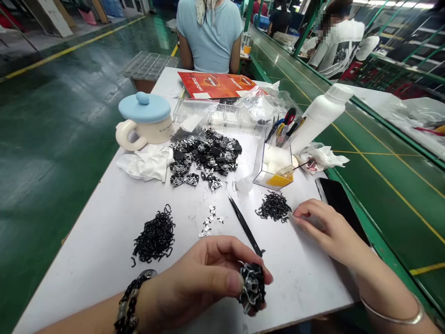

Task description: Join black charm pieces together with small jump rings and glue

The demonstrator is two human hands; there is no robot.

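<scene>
My left hand [205, 278] is at the front edge of the white table [93, 269], its fingers shut on a clump of black and silver metal pieces [252, 287]. My right hand [330, 229] rests open on the table and holds nothing. Its fingertips are close to a small pile of black wire clips [274, 206]. Black tweezers [245, 226] lie between my hands. A larger pile of the same clips [155, 236] sits to the left, with tiny silver pieces [209, 221] nearby. Further back lies a heap of black and silver metal parts [203, 157].
A black phone [339, 204] lies beyond my right hand. Behind stand a blue-lidded mug [144, 116], a white bottle [321, 116], a clear box with yellow inside [273, 167], pliers [287, 125], plastic bags [194, 111] and crumpled tissues [146, 162]. A co-worker [208, 37] sits beyond the table.
</scene>
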